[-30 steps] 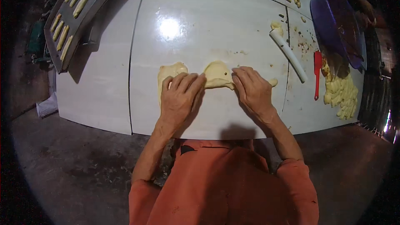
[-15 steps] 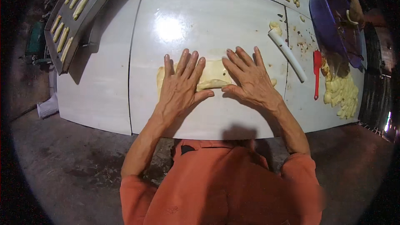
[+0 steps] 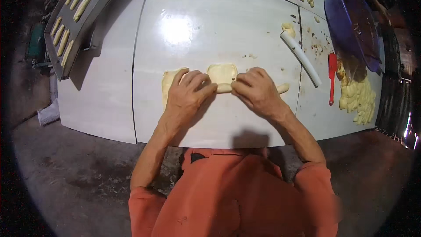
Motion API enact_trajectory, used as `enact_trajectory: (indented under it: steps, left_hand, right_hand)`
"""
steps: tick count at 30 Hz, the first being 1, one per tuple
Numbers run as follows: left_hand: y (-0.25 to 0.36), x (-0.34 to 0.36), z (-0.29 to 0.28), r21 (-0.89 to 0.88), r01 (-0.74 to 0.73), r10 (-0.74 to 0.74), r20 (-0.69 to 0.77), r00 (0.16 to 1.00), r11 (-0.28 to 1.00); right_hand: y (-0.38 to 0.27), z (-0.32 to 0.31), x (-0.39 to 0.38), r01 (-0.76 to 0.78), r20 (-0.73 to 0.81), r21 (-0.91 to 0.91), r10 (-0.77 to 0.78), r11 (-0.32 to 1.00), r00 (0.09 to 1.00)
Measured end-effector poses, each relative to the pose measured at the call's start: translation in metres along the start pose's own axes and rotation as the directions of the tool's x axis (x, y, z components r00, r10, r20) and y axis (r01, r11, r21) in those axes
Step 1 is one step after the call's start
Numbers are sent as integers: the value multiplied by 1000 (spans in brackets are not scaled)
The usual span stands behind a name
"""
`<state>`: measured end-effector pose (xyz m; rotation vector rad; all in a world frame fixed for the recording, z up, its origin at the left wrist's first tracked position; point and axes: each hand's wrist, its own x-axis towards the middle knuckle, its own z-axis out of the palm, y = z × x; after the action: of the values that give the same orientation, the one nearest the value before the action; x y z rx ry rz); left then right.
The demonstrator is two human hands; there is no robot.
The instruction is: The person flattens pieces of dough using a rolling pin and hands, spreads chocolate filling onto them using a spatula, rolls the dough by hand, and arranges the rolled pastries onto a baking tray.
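A small flat sheet of pale dough (image 3: pixel 222 72) lies on the white table, its near edge curled into a roll (image 3: pixel 224 88). My left hand (image 3: pixel 188 92) pinches the left end of that roll with bent fingers. At the other end, my right hand (image 3: pixel 258 88) is closed on the roll in the same way. A dark speck shows on the dough beside my right fingers. Partly under my left hand lies another flat dough piece (image 3: pixel 168 82). The tip of a finished-looking dough roll (image 3: pixel 283 88) sticks out to the right of my right hand.
A white rolling pin (image 3: pixel 301 59) lies to the right, with a red-handled tool (image 3: pixel 332 79) beyond it. Farther right are a mass of yellow dough or batter (image 3: pixel 357 96) and a purple basin (image 3: pixel 340 26). A metal tray (image 3: pixel 85 22) of dough sticks stands at the far left.
My fingers were stretched flat over the dough; now they are bent and pinch its near edge. That edge is more tightly rolled. The other person's hand at the basin has left.
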<state>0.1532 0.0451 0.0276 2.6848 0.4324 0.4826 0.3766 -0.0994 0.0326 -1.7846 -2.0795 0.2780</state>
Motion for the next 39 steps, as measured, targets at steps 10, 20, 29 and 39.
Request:
enact_trajectory:
  steps: [10, 20, 29, 39]
  left_hand:
    - [4, -1, -4, 25, 127, -127, -29, 992, 992]
    - [6, 6, 2, 75, 159, -153, -72, 986, 984]
    - [3, 26, 2, 226, 280, -265, -95, 959, 933]
    - [-1, 35, 0, 148, 222, -214, -71, 974, 964]
  right_hand:
    - [-4, -3, 5, 32, -106, -83, -41, 996, 993]
    - [5, -1, 16, -37, -105, -149, 21, 988, 994]
    - [12, 2, 34, -118, -118, -103, 105, 988, 987]
    - [24, -1, 47, -36, -129, 7, 37, 999, 991]
